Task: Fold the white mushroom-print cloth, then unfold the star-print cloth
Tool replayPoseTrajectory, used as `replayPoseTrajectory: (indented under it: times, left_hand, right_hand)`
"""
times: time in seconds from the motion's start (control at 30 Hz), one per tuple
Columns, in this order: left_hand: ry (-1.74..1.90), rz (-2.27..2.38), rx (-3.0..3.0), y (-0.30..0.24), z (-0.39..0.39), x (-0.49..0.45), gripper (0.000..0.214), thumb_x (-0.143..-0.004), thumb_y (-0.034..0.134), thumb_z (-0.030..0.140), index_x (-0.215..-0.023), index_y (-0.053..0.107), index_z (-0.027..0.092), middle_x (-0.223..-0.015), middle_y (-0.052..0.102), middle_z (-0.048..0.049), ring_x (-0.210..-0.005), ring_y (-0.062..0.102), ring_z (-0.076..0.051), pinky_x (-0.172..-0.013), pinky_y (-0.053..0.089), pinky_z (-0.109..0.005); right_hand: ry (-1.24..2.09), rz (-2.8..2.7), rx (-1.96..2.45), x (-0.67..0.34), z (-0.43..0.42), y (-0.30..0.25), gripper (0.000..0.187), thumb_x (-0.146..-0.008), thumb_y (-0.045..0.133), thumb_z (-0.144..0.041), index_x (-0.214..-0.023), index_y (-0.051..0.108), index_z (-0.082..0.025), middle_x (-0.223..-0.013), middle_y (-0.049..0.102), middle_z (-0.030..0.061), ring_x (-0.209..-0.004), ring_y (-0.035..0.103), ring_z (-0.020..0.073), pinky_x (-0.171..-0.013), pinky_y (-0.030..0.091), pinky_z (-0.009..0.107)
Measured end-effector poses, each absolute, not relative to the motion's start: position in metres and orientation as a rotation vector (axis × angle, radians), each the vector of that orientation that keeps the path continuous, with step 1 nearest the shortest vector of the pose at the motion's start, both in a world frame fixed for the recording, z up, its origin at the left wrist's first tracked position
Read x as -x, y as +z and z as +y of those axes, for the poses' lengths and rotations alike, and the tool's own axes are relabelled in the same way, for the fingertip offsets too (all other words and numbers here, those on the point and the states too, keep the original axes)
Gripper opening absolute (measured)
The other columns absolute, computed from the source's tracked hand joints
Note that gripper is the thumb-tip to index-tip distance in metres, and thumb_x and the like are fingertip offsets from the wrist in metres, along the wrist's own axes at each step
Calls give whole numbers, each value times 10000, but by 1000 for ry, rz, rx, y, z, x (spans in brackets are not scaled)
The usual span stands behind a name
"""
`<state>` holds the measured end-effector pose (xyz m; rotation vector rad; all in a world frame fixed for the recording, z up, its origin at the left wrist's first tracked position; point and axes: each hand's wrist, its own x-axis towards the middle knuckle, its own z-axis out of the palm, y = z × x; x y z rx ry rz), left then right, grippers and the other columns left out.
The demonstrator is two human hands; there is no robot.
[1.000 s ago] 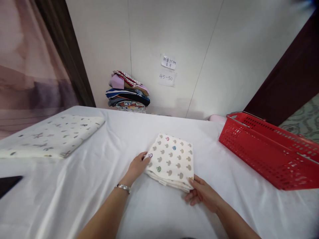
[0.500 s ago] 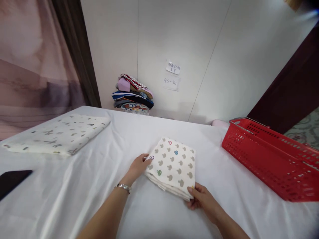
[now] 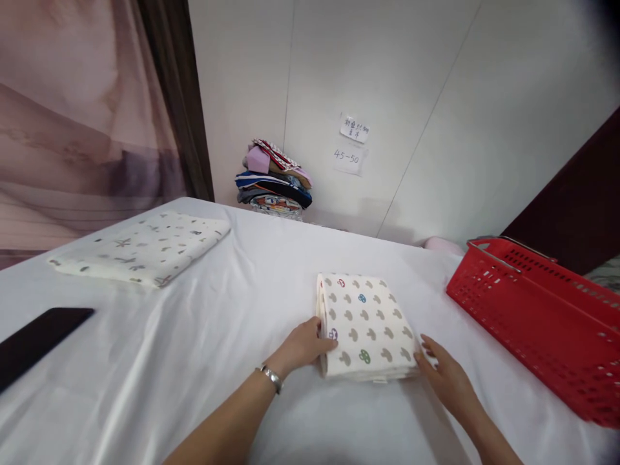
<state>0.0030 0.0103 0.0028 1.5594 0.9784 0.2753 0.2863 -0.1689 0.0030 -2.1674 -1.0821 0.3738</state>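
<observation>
The folded cloth (image 3: 371, 323) lies on the white-covered desk (image 3: 217, 336), just below and to the right of the view's middle, toward five o'clock. It is off-white and squarish, its layers showing along the near edge and the nine o'clock side. Greyish-beige mushrooms run across the top in rows, with a few coloured ones among them: red toward its eleven o'clock, blue near twelve, purple between eight and nine, green at six. A small pale tab peeks out below the near edge.

The left hand (image 3: 309, 342) is closed on the cloth's side between eight and nine o'clock, thumb on top, fingers behind the edge. The right hand (image 3: 440, 371) is partly open at the four o'clock corner, thumb against the edge and fingers loosely bent; whether it pinches the fabric I cannot tell.

From the cloth, a red basket (image 3: 537, 323) stands at three o'clock, a dark flat object (image 3: 39, 342) lies at nine, and a second printed cloth (image 3: 145, 248) lies between nine and ten.
</observation>
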Motion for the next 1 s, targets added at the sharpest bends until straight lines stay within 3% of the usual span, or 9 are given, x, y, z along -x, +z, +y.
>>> replayPoseTrajectory:
  times: [0.07,0.13,0.3,0.47,0.57,0.73,1.0]
  left_hand:
    - [282,987,-1560,6,10,-2,368,-637,663,446,-887,548,202,-910,632,-69,-688,615,-192,-465,448,-236]
    - [283,993,-1583,10,9,-1,359,-645,654,448,-880,545,199,-896,635,-67,-652,611,-184,-463,443,-241]
    - [241,981,-1685,16,9,1,402,-678,613,517,-911,549,196,-884,651,-54,-595,600,-170,-507,441,-263]
    - [362,1108,-1694,15,14,-1,606,-665,616,566,-1137,522,197,-929,655,-56,-767,623,-204,-621,438,-263]
    - [423,1183,-1662,14,15,-4,676,-677,622,518,-1233,476,164,-1015,637,-83,-858,611,-213,-702,438,-269]
    - [554,1200,-1660,9,13,-11,546,-689,630,438,-1155,549,167,-1091,615,-90,-924,590,-214,-798,427,-277]
    - [631,1137,-1625,5,8,-13,463,-716,621,398,-1130,572,196,-1001,661,-55,-811,616,-181,-737,447,-261]
  right_hand:
    - [159,-1285,2118,-274,-162,10,489,-780,508,-451,-1207,515,-213,-1244,530,94,-1166,464,265,-985,372,428]
    - [135,-1454,2011,-256,-148,19,465,-827,468,-417,-1243,497,-209,-1319,470,87,-1236,405,235,-1054,313,411]
    - [200,-1630,1892,-214,-96,33,443,-867,426,-394,-1275,490,-233,-1393,404,52,-1297,341,207,-1071,307,390]
    - [193,-1899,2051,-194,-57,17,512,-892,383,-395,-1363,397,-192,-1477,272,66,-1373,182,236,-1109,175,450]
    - [215,-2012,2133,-191,-52,5,490,-921,316,-411,-1364,399,-216,-1482,258,60,-1377,168,246,-1103,136,480]
    - [192,-2021,2149,-191,-55,3,485,-926,299,-415,-1359,408,-225,-1484,254,42,-1377,170,232,-1101,152,460]
    - [160,-2011,2129,-193,-54,-1,467,-920,320,-403,-1338,434,-231,-1471,289,45,-1369,200,234,-1096,161,461]
